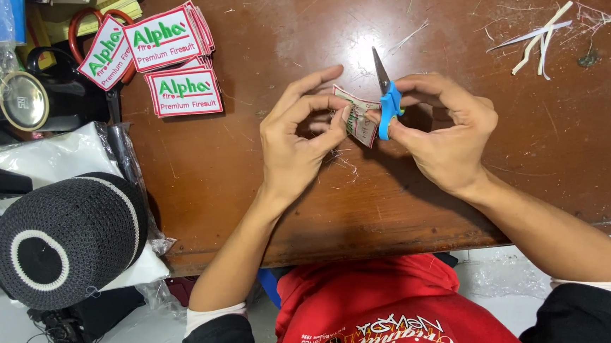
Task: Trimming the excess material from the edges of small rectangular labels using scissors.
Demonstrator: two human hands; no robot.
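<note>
My left hand (pixel 297 132) pinches a small embroidered patch (pixel 359 122), white with red and green stitching, over the middle of a brown wooden table (pixel 262 190). My right hand (pixel 446 127) grips small thread snips with a blue handle (pixel 388 109), whose dark blades point away from me just above the patch's edge. Both hands meet at the patch, fingers curled around it. A stack of matching finished patches (pixel 164 53) lies fanned out at the table's far left.
Red-handled scissors (pixel 91 28) lie under the patch stack. White trimmed strips and loose threads (pixel 547 34) lie at the far right. A dark knitted cap on another person's head (pixel 68 238) is at lower left, beside plastic bags and a round tin (pixel 21 99).
</note>
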